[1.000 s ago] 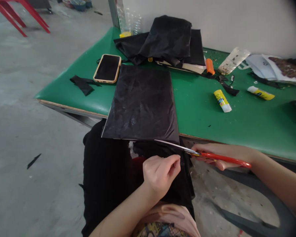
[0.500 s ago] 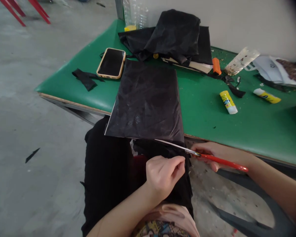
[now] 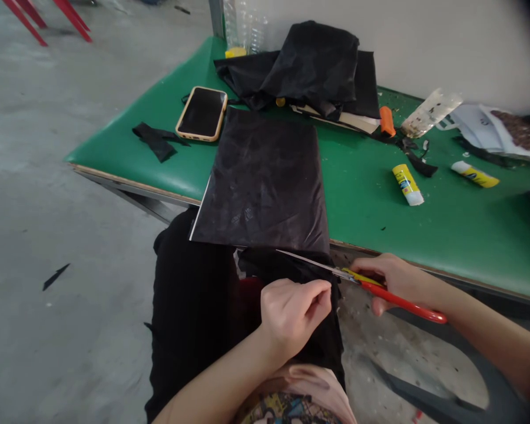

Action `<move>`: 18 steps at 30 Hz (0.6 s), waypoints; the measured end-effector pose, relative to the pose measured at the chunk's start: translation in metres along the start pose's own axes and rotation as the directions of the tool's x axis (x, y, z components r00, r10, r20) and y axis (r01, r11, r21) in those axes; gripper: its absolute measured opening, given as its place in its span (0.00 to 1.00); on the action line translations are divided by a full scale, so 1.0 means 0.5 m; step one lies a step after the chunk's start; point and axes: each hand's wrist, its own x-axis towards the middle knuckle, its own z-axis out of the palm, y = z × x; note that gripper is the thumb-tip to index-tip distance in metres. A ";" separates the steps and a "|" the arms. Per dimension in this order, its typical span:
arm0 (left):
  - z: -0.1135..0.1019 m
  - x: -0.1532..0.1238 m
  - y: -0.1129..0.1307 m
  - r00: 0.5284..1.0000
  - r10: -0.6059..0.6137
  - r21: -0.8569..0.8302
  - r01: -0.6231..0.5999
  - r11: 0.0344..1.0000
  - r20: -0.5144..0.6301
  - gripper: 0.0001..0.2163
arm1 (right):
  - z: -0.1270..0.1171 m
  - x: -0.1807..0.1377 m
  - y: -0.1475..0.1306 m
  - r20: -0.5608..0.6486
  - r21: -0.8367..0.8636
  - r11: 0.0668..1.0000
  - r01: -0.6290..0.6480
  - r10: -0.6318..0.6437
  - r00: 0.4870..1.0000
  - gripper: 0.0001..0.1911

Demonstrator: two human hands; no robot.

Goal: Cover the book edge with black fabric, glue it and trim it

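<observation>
A flat, black-covered rectangular panel (image 3: 269,182) with a thin white left edge lies partly on the green bench, its near side jutting over my lap. Loose black sheet (image 3: 265,262) hangs below that near edge. My left hand (image 3: 294,309) is closed in a pinch at this sheet; the exact grip is hidden under the fingers. In my right hand (image 3: 393,280) are scissors (image 3: 401,303) with red and yellow handles. Their blades lie along the panel's near edge, pointing left, just beyond my left hand, and look slightly apart near the pivot.
On the green bench (image 3: 424,235) lie a phone (image 3: 202,113), black strips (image 3: 156,141), two glue sticks (image 3: 408,184) (image 3: 474,174) and an orange cap-like piece (image 3: 387,121). A heap of black sheeting (image 3: 313,65) covers papers at the back. Clear plastic bottles (image 3: 247,26) stand behind.
My right hand has opened the scissors' handles a little, so the yellow one now shows. The left hand and the panel stay almost where they were.
</observation>
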 end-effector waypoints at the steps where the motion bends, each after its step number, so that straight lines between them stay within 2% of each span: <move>1: 0.000 0.000 0.000 1.000 -0.002 -0.004 0.002 1.000 0.004 0.05 | -0.001 -0.003 -0.002 0.009 0.000 1.000 0.004 -0.004 1.000 0.32; 4: -0.002 -0.002 0.000 1.000 -0.012 -0.017 0.012 1.000 0.018 0.05 | -0.004 -0.012 0.000 0.090 0.026 0.997 0.072 -0.074 0.993 0.34; 9: -0.004 -0.004 0.001 0.999 -0.030 -0.049 0.031 0.998 0.025 0.04 | -0.014 -0.023 0.010 0.219 0.099 0.974 0.201 -0.219 0.951 0.35; 13: -0.006 -0.004 0.001 0.999 -0.028 -0.066 0.029 0.997 0.016 0.04 | -0.025 -0.017 0.002 0.260 0.074 0.972 0.222 -0.234 0.937 0.37; 18: -0.005 -0.003 0.000 0.999 -0.030 -0.051 0.031 0.998 0.016 0.04 | -0.037 -0.001 -0.016 0.243 -0.029 0.979 0.204 -0.191 0.951 0.38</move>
